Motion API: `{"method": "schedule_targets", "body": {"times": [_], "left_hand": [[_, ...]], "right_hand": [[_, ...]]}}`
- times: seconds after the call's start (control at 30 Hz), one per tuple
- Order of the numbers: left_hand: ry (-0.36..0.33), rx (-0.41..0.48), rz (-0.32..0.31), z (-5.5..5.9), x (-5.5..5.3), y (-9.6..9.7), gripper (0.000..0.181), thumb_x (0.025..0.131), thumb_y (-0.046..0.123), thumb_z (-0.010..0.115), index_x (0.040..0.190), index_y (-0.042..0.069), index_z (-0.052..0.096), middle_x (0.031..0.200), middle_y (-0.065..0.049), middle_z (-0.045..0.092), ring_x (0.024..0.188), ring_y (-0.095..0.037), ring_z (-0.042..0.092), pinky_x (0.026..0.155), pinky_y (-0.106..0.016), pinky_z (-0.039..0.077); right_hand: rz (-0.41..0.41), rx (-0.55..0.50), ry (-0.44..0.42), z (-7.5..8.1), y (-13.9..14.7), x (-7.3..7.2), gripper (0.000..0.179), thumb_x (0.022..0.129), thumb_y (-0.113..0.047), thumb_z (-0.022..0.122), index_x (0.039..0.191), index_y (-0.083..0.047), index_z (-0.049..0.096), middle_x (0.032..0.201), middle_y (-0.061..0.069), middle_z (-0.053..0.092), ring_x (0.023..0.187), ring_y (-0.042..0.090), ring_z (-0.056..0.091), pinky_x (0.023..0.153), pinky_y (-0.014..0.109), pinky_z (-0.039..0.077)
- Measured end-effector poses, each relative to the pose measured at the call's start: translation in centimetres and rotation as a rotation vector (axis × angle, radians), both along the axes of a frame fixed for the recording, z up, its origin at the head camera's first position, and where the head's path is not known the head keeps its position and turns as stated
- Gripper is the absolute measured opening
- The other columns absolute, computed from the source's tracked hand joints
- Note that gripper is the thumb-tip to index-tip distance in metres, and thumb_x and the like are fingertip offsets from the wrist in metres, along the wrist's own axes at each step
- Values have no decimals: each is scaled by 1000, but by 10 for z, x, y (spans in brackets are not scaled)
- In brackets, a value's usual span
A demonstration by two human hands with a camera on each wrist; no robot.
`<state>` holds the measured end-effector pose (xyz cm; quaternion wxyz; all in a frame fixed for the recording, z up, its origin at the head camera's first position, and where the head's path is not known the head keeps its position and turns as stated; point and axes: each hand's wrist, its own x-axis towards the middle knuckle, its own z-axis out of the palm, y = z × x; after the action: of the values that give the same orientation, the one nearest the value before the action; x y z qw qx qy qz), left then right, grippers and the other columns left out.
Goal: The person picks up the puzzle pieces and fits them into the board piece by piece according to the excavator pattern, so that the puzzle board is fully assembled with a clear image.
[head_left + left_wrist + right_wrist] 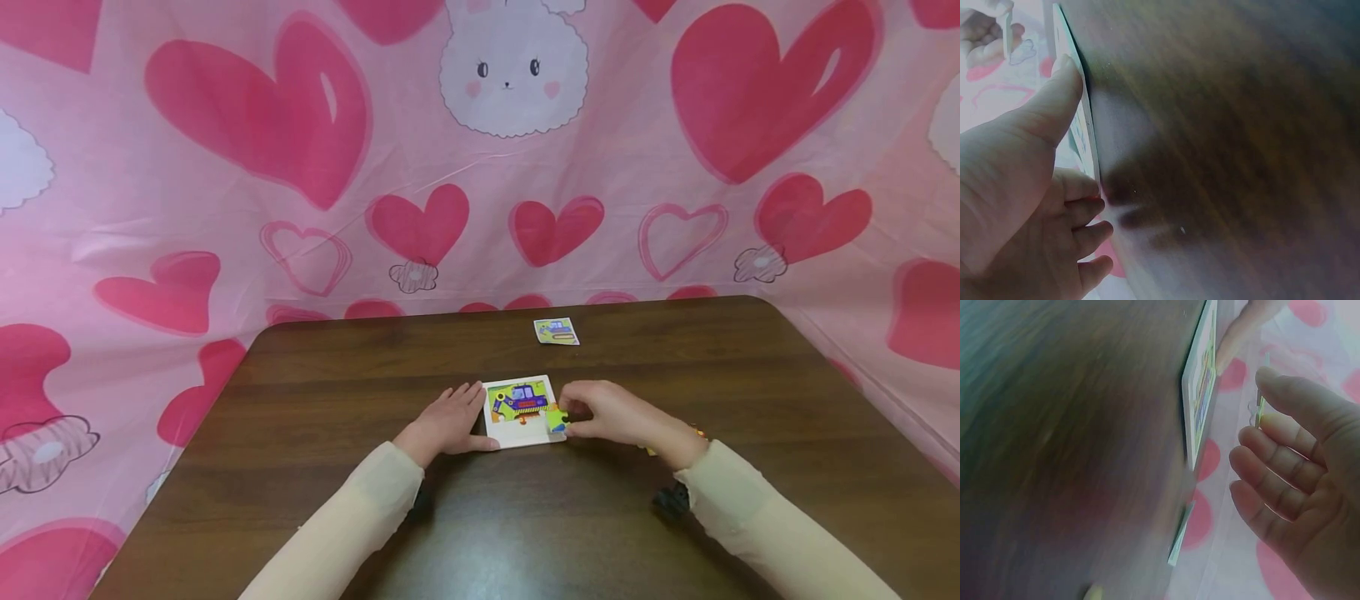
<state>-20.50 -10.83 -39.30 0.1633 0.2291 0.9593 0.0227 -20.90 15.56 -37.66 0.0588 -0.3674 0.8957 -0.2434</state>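
A white-framed puzzle tray [513, 437] lies on the table, partly filled with a picture of a blue and purple digger on yellow-green. My left hand [450, 421] rests along its left side, fingers extended, the thumb touching the front left corner. Over the tray's right part, my right hand [615, 411] pinches a green, blue and yellow puzzle piece [557, 419] between thumb and fingers. That piece [1260, 406] shows nearly edge-on in the right wrist view, raised off the tray [1189, 403]. Part of the lower row of the tray is bare white.
A small picture card [557, 332] with a similar digger lies farther back on the brown table [360, 367]. Yellow and orange bits [651, 451] show beside my right wrist, mostly hidden by it. A pink heart-patterned cloth [480, 167] hangs behind the table.
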Motion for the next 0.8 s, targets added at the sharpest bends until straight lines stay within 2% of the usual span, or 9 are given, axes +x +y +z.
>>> {"method": "schedule_targets", "body": {"times": [0.2,0.4,0.53,0.8], "left_hand": [[-1,3,0,0,0,0,89,81,58,57,145,4,25,150,-11,21,136,-26,18,108,-42,16],[-5,2,-2,2,0,0,89,81,59,56,145,4,25,150,-11,21,136,-26,18,109,-41,15],[-3,2,-10,2,0,0,89,82,59,55,145,3,25,150,-11,21,136,-26,18,109,-41,15],[-2,22,-12,3,-1,-1,89,81,58,56,144,3,27,149,-11,23,136,-26,19,108,-41,16]], "right_hand": [[57,-1,39,-2,-19,-2,23,75,-19,78,91,-12,64,84,-3,60,72,17,53,64,25,46],[94,36,75,-5,-39,-6,24,77,-21,76,96,-10,68,91,-4,64,76,11,54,72,28,48],[113,57,101,-7,-49,-7,22,77,-21,76,96,-11,69,90,-4,65,77,10,56,75,29,49],[194,127,166,-11,-65,-9,18,78,-22,75,91,-11,70,83,-6,64,72,8,52,68,28,46]]}}
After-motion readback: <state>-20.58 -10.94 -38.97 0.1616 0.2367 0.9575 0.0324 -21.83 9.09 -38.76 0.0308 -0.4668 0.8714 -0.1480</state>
